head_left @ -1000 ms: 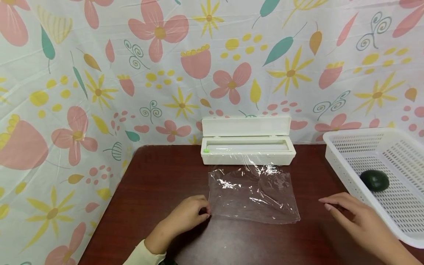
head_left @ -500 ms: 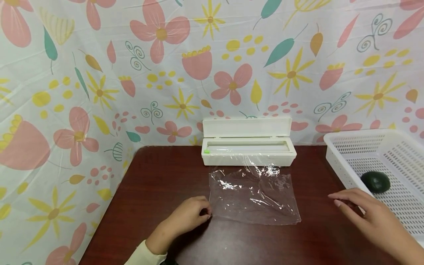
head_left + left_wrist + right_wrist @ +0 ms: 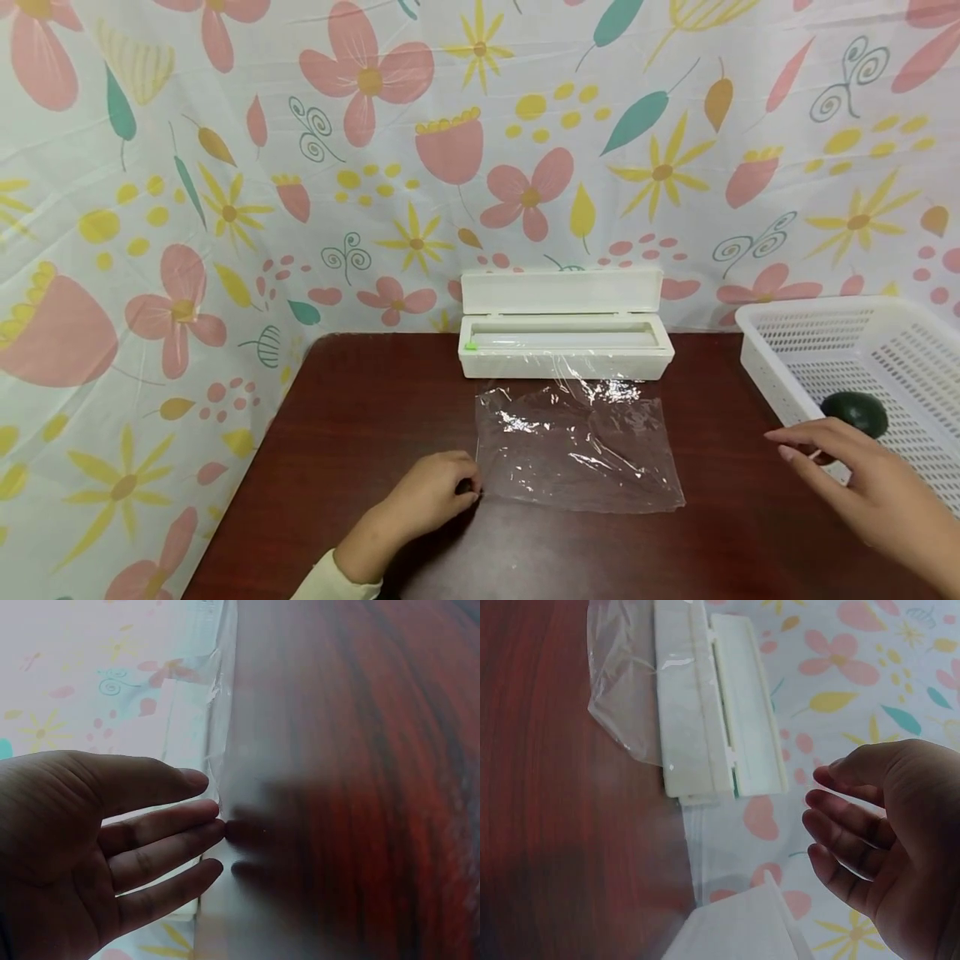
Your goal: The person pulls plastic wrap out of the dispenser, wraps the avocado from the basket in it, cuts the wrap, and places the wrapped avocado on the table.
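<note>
A sheet of clear plastic wrap (image 3: pixel 577 454) lies on the table, drawn out from a white wrap dispenser (image 3: pixel 566 363) with its lid raised. My left hand (image 3: pixel 433 493) rests on the table at the near left corner of the wrap. In the left wrist view the left fingers (image 3: pixel 169 855) are loosely bent, the thumb apart from them, and nothing shows between. My right hand (image 3: pixel 862 483) hovers by the left wall of a white basket (image 3: pixel 780 375), its fingers (image 3: pixel 847 825) relaxed around nothing. Inside the basket lies a dark green avocado (image 3: pixel 857 412), partly covered by the right hand.
The dark red wooden table (image 3: pixel 360 400) runs back to a flower-printed curtain (image 3: pixel 525 150), which also hangs along the left side. A small green piece (image 3: pixel 471 346) sits at the dispenser's left end.
My right hand has moved to the right, away from the wrap and closer to the basket and avocado. The left hand has stayed at the wrap's corner.
</note>
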The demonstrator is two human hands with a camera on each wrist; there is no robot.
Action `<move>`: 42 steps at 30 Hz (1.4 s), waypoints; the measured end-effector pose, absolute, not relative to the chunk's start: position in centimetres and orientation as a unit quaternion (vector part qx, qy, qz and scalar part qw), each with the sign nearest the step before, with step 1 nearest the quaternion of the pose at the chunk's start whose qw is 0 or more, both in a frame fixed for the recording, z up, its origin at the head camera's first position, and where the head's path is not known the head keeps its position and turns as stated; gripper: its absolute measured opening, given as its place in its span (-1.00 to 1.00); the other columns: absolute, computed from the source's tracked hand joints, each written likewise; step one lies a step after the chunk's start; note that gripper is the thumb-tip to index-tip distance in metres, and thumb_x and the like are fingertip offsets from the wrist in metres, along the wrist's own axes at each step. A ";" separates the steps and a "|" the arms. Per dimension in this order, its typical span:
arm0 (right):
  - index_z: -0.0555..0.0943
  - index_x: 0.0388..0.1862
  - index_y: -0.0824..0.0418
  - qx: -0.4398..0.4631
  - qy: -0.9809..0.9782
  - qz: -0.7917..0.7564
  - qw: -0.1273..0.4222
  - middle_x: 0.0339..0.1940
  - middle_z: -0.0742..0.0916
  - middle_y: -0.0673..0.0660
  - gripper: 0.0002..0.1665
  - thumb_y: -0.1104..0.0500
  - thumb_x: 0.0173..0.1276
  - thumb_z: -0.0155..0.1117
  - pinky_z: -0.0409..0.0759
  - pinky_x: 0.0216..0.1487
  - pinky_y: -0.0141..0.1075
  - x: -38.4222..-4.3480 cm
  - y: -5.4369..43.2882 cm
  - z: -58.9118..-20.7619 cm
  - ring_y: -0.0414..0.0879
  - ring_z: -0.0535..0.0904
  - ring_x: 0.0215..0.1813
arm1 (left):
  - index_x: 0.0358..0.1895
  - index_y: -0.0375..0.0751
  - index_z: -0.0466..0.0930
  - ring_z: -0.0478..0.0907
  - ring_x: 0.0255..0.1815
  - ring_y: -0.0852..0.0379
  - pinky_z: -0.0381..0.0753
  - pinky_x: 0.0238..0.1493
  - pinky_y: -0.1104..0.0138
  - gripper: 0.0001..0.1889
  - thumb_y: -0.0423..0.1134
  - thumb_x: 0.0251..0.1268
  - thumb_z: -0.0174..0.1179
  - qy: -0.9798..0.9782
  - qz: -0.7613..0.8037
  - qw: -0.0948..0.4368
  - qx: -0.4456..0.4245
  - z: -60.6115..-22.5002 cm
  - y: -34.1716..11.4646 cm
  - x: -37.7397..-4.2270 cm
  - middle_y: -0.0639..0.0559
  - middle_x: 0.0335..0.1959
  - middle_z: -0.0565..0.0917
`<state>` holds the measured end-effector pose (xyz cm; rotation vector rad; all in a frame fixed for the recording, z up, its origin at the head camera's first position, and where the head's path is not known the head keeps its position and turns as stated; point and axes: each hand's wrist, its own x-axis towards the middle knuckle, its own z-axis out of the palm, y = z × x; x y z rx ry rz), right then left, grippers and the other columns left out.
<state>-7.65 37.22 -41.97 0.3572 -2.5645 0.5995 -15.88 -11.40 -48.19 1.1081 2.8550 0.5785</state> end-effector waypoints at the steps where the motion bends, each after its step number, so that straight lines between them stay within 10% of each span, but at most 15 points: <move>1: 0.71 -0.04 -0.04 0.125 -0.940 0.211 0.236 -0.12 0.56 -0.48 -0.64 0.32 0.24 0.46 0.27 -0.40 -0.58 -7.7 37.4 -41.9 -0.59 0.34 -0.25 | -0.45 0.05 0.60 0.50 -0.35 0.36 0.57 -0.22 0.43 -0.83 -0.28 0.17 0.40 0.917 0.184 0.011 0.355 -48.2 -11.4 -15.9 0.26 -0.39 0.60; 12: 0.72 -0.09 0.10 0.116 -0.949 0.177 0.235 -0.15 0.53 -0.44 -0.75 0.32 0.27 0.44 0.36 -0.31 -0.70 -8.3 38.9 -41.7 -0.66 0.34 -0.24 | -0.46 0.06 0.61 0.51 -0.38 0.39 0.56 -0.28 0.46 -0.83 -0.28 0.16 0.41 0.919 0.167 -0.005 0.358 -48.3 -11.4 -15.6 0.28 -0.40 0.60; 18: 0.72 -0.08 0.19 0.115 -0.952 0.158 0.235 -0.21 0.67 0.00 -0.78 0.33 0.29 0.42 0.36 -0.33 -0.72 -8.7 39.7 -41.7 -0.68 0.33 -0.27 | -0.46 0.07 0.60 0.50 -0.38 0.40 0.56 -0.28 0.45 -0.83 -0.27 0.14 0.41 0.918 0.162 -0.009 0.361 -48.3 -11.4 -15.6 0.28 -0.40 0.61; 25: 0.72 -0.13 0.21 0.123 -0.942 0.163 0.265 -0.12 0.42 -0.58 -0.78 0.37 0.25 0.42 0.37 -0.35 -0.73 -9.5 40.8 -41.7 -0.75 0.31 -0.27 | -0.46 0.08 0.60 0.50 -0.38 0.39 0.56 -0.27 0.45 -0.83 -0.26 0.14 0.41 0.918 0.157 -0.013 0.365 -48.4 -11.4 -15.7 0.29 -0.39 0.61; 42: 0.71 -0.19 0.33 0.118 -0.934 0.170 0.292 -0.35 0.46 -0.47 -0.89 0.38 0.30 0.39 0.33 -0.46 -0.66 -11.0 42.9 -41.4 -0.72 0.30 -0.37 | -0.47 0.08 0.61 0.49 -0.39 0.40 0.55 -0.28 0.45 -0.83 -0.28 0.13 0.41 0.918 0.164 -0.010 0.362 -48.2 -11.3 -15.7 0.29 -0.39 0.60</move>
